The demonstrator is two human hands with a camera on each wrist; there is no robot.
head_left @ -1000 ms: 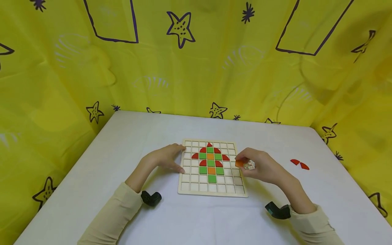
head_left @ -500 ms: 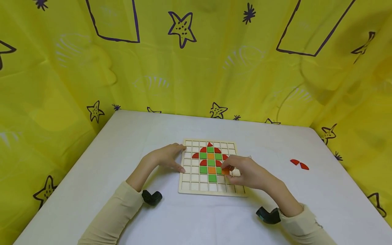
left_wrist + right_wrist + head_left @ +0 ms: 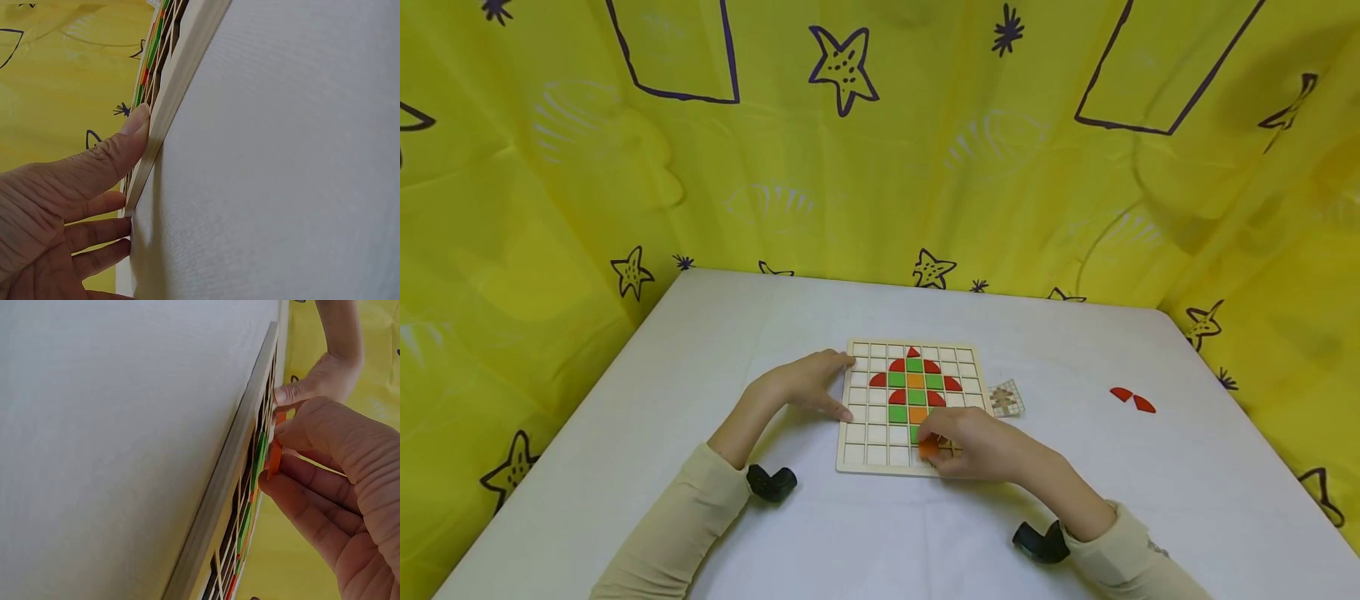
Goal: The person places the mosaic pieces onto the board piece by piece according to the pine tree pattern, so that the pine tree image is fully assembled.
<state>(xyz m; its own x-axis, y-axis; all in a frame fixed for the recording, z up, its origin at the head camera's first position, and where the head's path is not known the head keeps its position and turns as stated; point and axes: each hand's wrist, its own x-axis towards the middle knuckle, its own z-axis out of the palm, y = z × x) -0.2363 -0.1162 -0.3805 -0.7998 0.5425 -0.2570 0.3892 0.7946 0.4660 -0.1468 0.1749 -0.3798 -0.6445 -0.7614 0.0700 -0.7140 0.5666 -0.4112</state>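
A square wooden grid board (image 3: 887, 470) lies on the white table. Red, green and orange pieces sit in its cells as a tree-like figure, with a red triangle (image 3: 912, 352) at the top. My left hand (image 3: 808, 385) rests at the board's left edge, thumb (image 3: 137, 122) on the frame and fingers fairly straight. Over the near rows, below the lowest green square, my right hand (image 3: 973, 442) pinches an orange square tile (image 3: 928, 449). The right wrist view shows this orange tile (image 3: 275, 459) on edge between thumb and fingertips, close over the board.
A small card (image 3: 1007, 399) with a printed grid figure lies right of the board. Farther right are two red quarter-circle pieces (image 3: 1133, 400). Black wrist-camera mounts (image 3: 771, 483) stick out from both sleeves. A yellow patterned curtain (image 3: 880, 167) surrounds the table's back and sides.
My right hand has carried the orange tile from the board's right edge leftward and toward me, over the near rows. The card, earlier behind the hand, now shows. My left hand stays put.
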